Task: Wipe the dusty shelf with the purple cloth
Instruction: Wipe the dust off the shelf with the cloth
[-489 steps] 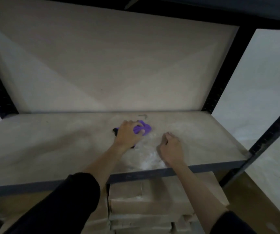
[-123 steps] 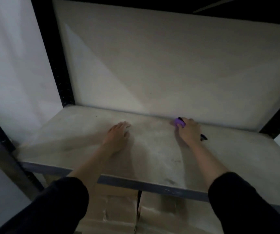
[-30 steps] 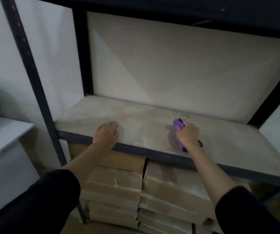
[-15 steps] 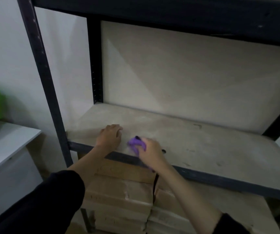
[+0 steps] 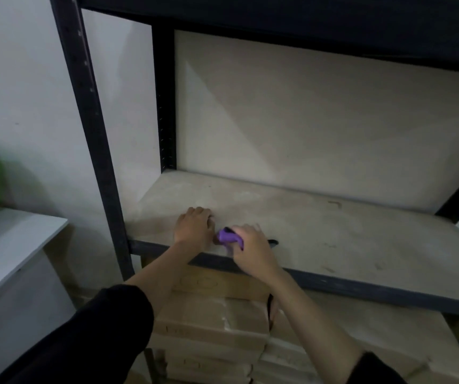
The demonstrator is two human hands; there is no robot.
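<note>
The purple cloth is bunched under the right hand, gripped by its fingers, just beside the left hand, laid flat on the dusty shelf

Single head view, close, angled down at shelf front.

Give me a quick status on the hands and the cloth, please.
Right hand grip shut on cloth, near shelf front edge. Left hand flat on shelf, touching the cloth. Shelf otherwise bare; nothing in the way.
</note>
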